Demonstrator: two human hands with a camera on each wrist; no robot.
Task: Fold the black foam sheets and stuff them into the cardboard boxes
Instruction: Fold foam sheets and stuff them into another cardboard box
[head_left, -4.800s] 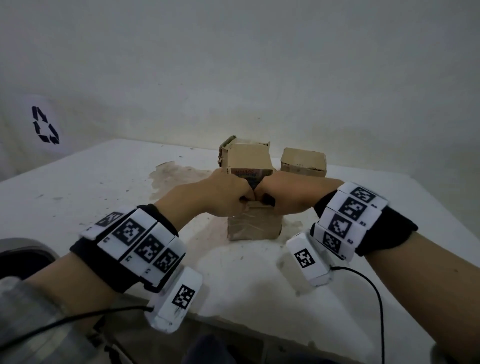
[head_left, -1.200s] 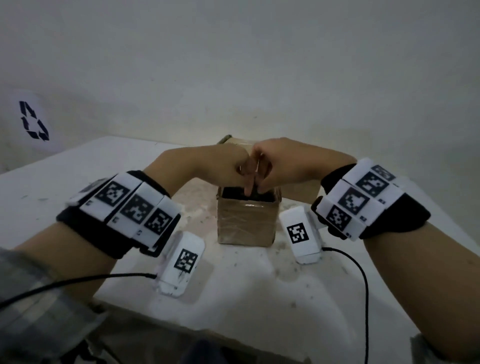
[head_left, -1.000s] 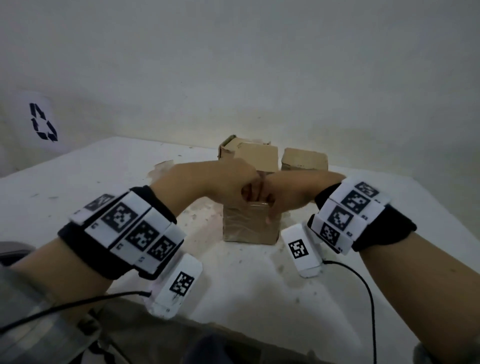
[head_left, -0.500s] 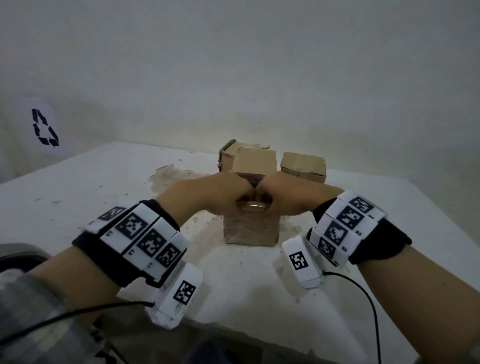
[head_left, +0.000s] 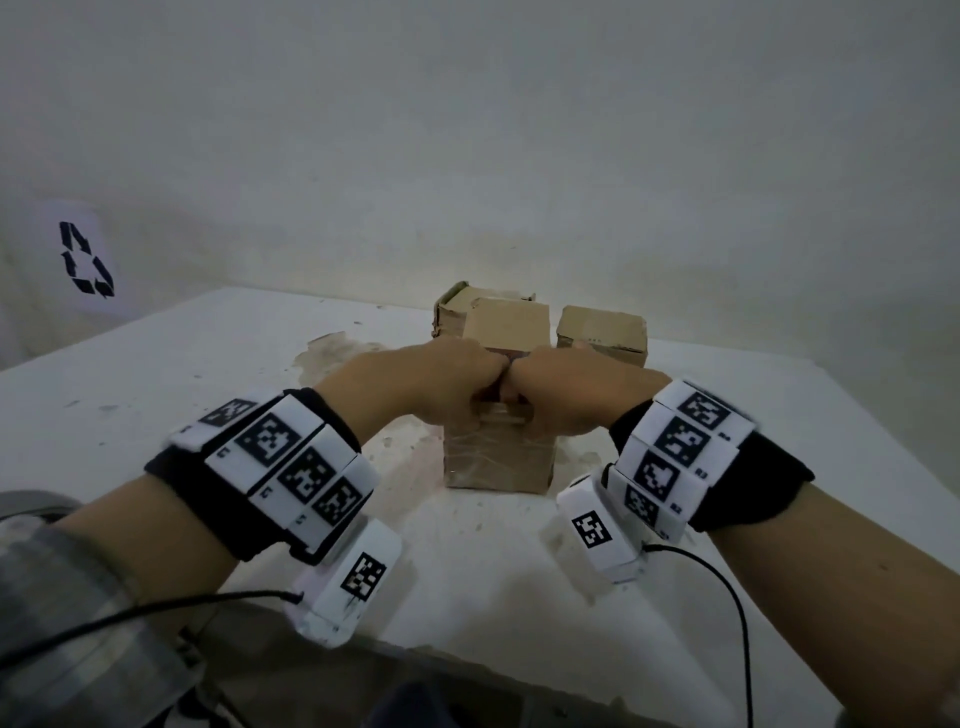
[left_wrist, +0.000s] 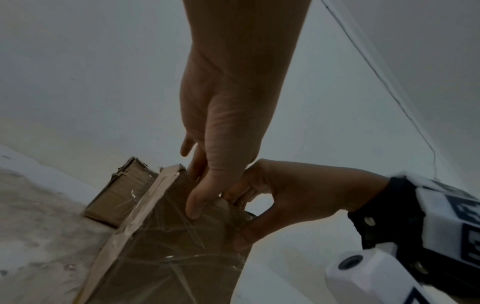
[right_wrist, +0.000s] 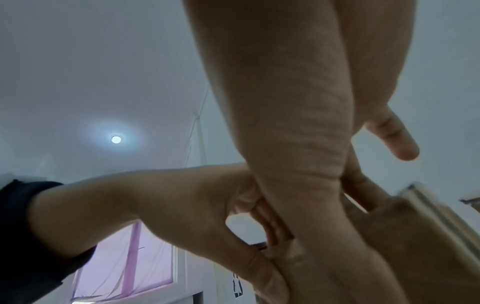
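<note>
Brown, tape-wrapped cardboard box (head_left: 497, 457) on the white tabletop (head_left: 156, 374) is the landmark. Both hands meet at its open top: the left hand (head_left: 441, 382) and right hand (head_left: 563, 389) curl their fingers down inside, thumbs pressed on the near wall. The black foam sheet lies straight below the grip, hidden in the box. Its flap (head_left: 506, 325) stands upright behind. 2 more brown cardboard boxes (head_left: 602, 335) sit behind it; their contents cannot be seen.
</note>
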